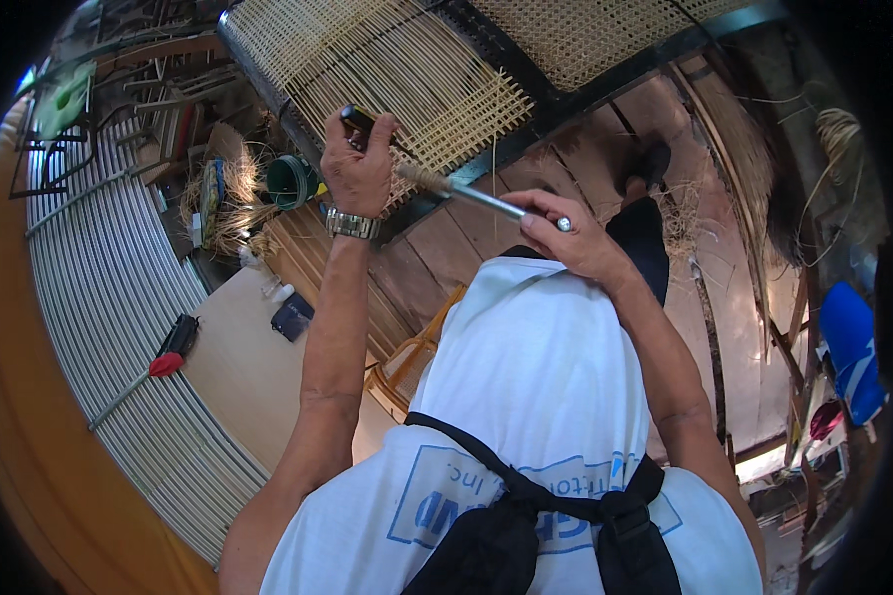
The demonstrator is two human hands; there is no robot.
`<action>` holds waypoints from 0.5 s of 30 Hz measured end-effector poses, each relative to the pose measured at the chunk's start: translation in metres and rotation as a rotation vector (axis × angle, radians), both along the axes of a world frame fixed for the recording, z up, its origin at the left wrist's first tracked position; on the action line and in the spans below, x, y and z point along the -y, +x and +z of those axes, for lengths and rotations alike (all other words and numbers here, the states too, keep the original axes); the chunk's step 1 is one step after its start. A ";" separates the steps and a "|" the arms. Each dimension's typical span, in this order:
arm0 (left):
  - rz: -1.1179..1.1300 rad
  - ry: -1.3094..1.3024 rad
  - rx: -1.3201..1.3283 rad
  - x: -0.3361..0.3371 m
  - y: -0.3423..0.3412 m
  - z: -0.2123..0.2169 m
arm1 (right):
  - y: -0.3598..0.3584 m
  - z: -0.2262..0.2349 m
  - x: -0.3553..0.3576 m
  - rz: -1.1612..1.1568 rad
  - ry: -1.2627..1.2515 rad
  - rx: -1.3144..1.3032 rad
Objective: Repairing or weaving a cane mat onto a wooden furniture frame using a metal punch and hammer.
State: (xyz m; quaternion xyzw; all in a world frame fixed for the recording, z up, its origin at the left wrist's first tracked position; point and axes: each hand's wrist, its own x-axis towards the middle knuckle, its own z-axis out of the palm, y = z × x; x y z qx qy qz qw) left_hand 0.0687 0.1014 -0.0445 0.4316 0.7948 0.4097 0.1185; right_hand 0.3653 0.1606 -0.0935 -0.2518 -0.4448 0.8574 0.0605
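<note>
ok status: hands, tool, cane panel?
Left hand gripping dark handle. Right hand pinching metal rod at its end. Rod lies across cane panel edge. Nothing blocking.

Both forearms rise from the lower edge and converge toward the upper middle of the view. The left hand [359,164], a metal watch on its wrist, is raised highest, back of the hand toward the camera, fingers curled in a closed grip around a dark handle. The right hand [566,233] sits lower and to the right, wrist bent, thumb and fingers pinched shut on a slim metal rod. The elbows are bent, the hands near each other but apart.
</note>
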 end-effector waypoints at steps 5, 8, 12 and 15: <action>0.026 -0.035 -0.060 -0.003 -0.007 -0.006 | -0.009 0.009 -0.004 0.092 -0.005 -0.061; 0.019 -0.031 -0.096 -0.005 -0.008 -0.003 | -0.011 -0.004 -0.012 0.124 0.083 -0.051; 0.032 -0.066 -0.080 -0.005 -0.006 -0.005 | -0.013 -0.011 -0.010 0.096 0.071 -0.082; 0.033 -0.098 -0.095 -0.004 -0.001 -0.004 | -0.013 -0.012 -0.008 0.009 0.074 -0.078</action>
